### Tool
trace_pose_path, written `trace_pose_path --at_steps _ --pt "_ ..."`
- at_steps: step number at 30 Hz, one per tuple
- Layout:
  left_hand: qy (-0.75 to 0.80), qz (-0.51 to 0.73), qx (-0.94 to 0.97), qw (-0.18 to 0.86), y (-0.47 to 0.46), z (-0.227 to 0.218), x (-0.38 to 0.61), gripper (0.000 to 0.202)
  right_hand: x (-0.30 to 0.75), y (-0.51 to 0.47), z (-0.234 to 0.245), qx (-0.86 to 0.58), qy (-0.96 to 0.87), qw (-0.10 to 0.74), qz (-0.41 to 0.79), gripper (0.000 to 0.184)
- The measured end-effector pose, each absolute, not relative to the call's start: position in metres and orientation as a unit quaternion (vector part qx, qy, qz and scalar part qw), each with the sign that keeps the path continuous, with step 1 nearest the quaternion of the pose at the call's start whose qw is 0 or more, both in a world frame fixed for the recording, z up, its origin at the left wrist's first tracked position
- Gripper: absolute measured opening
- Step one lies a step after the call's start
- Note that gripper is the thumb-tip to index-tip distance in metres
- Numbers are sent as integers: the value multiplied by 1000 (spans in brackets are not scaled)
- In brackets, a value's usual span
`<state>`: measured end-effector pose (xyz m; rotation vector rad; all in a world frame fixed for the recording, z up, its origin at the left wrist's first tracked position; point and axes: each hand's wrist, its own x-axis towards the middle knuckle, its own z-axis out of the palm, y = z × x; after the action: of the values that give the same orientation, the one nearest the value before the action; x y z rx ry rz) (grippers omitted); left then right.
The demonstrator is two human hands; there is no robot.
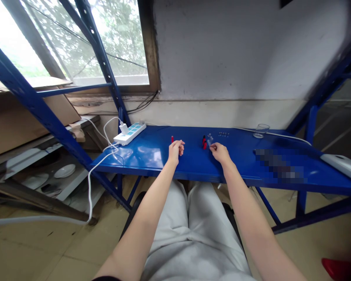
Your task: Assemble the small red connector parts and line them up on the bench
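My left hand (176,151) is over the blue table with its fingers curled in; what they hold, if anything, is hidden. Just beyond its knuckles a small red piece (172,139) stands up, and I cannot tell whether the hand touches it. My right hand (220,151) has thumb and fingertips pinched together at the edge of a small group of clear pieces (210,139). Anything in that pinch is too small to name. Left of the clear pieces are small red pieces (204,145) and a black-topped one (204,137).
Several tiny pieces (224,134) lie in rows at the back of the blue table (146,156). A drinking glass (261,131) stands farther right. A white power strip (130,133) with a plugged-in cable lies at the left end. A blurred-out dark object (277,166) is at right.
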<state>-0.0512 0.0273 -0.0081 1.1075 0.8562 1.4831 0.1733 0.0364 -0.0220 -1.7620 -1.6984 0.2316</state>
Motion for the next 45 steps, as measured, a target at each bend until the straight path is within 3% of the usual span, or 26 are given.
trace_pose_path --at_steps 21,28,34,38,45 --pt "357 625 453 526 26 -6 -50 23 173 24 -12 -727 -613 294 99 26" --pt "359 627 447 528 27 -6 -50 23 202 28 -4 -792 -430 429 66 25" --pt "359 628 445 528 27 -6 -50 23 219 53 -4 -818 -483 296 102 38" --pt "364 625 446 528 28 -6 -50 23 216 61 1 -824 -521 195 105 35" --pt "362 627 446 526 27 -6 -50 23 219 63 9 -822 -544 129 105 31"
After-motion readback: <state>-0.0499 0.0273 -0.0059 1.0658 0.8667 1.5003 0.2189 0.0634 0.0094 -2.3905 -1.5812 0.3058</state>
